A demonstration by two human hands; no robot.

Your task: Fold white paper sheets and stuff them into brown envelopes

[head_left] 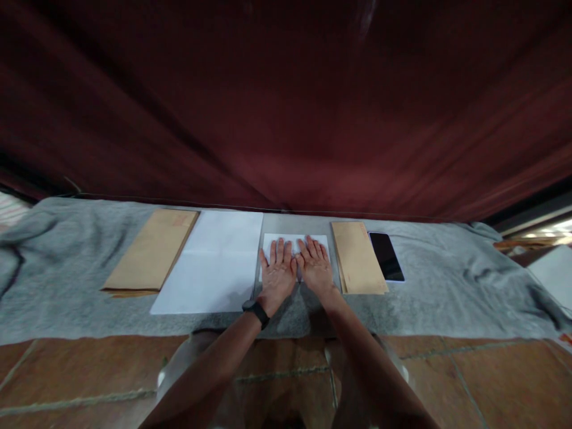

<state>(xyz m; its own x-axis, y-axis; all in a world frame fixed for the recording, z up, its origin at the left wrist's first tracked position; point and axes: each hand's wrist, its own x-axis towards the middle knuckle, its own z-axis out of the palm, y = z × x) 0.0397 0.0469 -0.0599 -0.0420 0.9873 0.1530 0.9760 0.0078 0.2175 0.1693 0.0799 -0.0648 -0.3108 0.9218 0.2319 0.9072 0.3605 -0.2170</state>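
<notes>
My left hand [279,273] lies flat with its fingers spread on a small white sheet of paper [295,241], which may be folded. Beside it, my right hand [316,268] presses flat on the same sheet, its fingers also apart. The thumbs nearly meet in the middle, and the hands cover much of the paper. To the left are larger white paper sheets [218,262] and a stack of brown envelopes [149,253]. Just right of my right hand sits a smaller pile of brown envelopes [360,259].
A phone [386,256] with a dark screen lies against the right envelopes. Everything rests on a grey cloth [438,286]. Dark red fabric [286,119] rises behind it. Brown floor tiles [500,381] show in front. A black watch [257,312] is on my left wrist.
</notes>
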